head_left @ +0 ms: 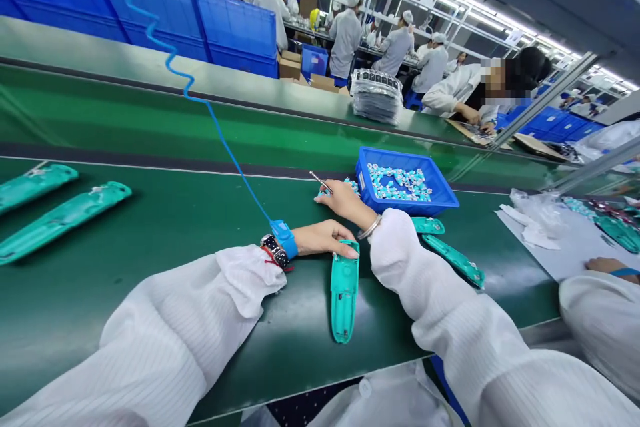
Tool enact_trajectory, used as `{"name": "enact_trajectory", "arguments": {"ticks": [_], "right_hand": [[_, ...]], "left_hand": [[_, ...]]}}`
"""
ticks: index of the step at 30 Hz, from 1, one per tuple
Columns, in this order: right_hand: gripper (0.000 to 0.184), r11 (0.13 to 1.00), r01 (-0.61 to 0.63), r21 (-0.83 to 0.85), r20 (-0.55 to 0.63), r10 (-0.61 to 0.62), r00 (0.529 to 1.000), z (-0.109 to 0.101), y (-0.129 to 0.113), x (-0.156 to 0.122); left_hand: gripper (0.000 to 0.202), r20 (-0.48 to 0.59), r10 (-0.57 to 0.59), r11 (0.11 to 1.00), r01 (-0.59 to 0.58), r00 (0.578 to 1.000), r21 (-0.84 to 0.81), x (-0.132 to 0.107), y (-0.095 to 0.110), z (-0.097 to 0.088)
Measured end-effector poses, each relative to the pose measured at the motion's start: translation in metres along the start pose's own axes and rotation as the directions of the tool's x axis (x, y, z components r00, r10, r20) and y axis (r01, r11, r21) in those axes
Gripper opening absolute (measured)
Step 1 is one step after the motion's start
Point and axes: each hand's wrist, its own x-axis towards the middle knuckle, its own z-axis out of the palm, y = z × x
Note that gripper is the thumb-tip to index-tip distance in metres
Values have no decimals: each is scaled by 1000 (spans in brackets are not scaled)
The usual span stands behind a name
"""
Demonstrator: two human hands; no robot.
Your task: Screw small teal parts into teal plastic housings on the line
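My left hand [324, 238] rests on the green belt with its fingers pressed on the top end of a teal plastic housing [344, 292] that lies lengthwise toward me. A blue wrist strap [284, 238] with a coiled cord and a watch sit on that wrist. My right hand [340, 199] is closed on thin metal tweezers [320, 181], beside a small heap of light-blue parts [351, 184] next to a blue tray [443, 195] full of the same parts.
Two teal housings [63, 218] lie on the belt at the left, others [453, 257] right of my right arm. A neighbour's hand [606, 266] rests by white paper [570, 247] at the right. Blue crates [235, 34] and several workers stand beyond the conveyor.
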Motion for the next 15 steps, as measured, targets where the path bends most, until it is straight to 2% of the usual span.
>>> {"name": "enact_trajectory", "arguments": {"ticks": [4, 7, 11, 15], "right_hand": [[26, 987, -107, -116, -35, 103, 994, 13, -5, 2], [22, 983, -129, -133, -41, 125, 991, 17, -6, -3], [20, 991, -123, -59, -79, 119, 990, 15, -3, -11], [14, 989, -114, 96, -117, 125, 985, -6, 4, -29]], "left_hand": [[33, 4, -3, 971, 3, 1000, -241, -9, -4, 5], [37, 16, 2, 940, 4, 1000, -341, -10, -8, 4], [38, -56, -21, 931, -1, 998, -366, -11, -8, 4], [35, -129, -56, 910, -3, 990, -416, -16, -5, 6]]}}
